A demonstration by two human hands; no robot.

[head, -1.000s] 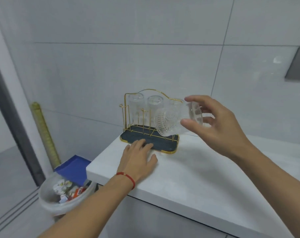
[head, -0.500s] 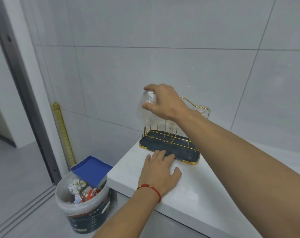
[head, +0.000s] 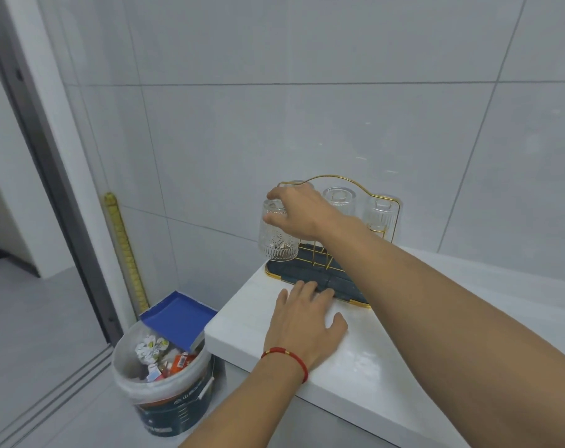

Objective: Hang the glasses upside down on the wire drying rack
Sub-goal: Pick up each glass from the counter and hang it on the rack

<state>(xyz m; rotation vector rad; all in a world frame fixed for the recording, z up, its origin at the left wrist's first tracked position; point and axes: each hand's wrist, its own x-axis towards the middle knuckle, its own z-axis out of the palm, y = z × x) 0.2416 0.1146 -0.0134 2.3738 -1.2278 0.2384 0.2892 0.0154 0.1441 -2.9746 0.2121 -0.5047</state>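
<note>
Half a second on, the embossed glass [head: 277, 236] has dropped mouth-down onto the gold wire rack [head: 345, 253] at its near-left corner, probably over a peg. Right hand [head: 302, 213] pinches its base; left hand [head: 305, 320] lies spread, steadying the tray. Release remains.

Bucket [head: 164, 405] lettering too blurred to read
</note>
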